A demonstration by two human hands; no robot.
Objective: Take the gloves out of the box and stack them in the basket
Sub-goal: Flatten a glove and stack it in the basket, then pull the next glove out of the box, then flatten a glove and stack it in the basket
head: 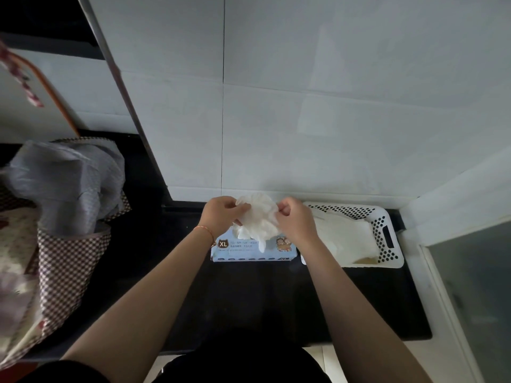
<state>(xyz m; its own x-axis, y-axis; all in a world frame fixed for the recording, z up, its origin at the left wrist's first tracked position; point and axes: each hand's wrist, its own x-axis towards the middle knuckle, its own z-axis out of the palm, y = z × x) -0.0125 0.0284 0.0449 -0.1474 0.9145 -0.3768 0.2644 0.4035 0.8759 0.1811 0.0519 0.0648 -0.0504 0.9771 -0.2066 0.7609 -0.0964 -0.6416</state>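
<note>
Both hands, left [221, 214] and right [294, 219], pinch a glove [260, 217] over the box [253, 251], spreading it flat, likely for the basket [387, 217] rightward.

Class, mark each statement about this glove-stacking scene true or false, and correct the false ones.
1. Both hands, left hand and right hand, hold one white glove. True.
2. The glove box is marked XL. True.
3. The white basket stands left of the box. False: it stands to its right.
4. The basket holds nothing. False: white gloves lie in it.
5. The counter is white. False: it is black.
</note>
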